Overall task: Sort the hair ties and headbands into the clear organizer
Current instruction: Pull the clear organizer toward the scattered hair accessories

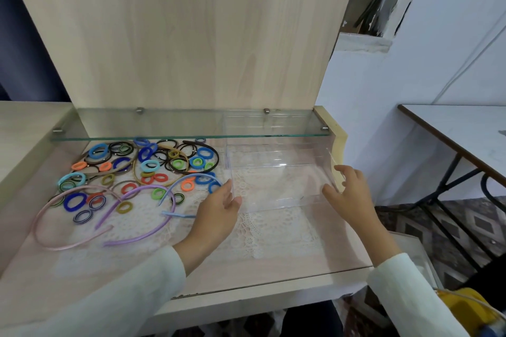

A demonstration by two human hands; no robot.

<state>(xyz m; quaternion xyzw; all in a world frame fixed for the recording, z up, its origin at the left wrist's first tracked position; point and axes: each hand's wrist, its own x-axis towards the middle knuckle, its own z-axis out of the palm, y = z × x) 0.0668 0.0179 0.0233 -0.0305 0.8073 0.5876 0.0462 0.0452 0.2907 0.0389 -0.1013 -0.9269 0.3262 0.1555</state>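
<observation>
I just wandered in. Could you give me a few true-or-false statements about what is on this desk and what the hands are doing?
1. Hair ties already lie inside the clear organizer. False: it looks empty; the hair ties are piled on the desk to its left.
2. The left hand and right hand are at opposite sides of the organizer. True.
3. The left hand holds the purple headband. False: it lies on the desk, untouched.
4. A glass shelf runs above the pile. True.
</observation>
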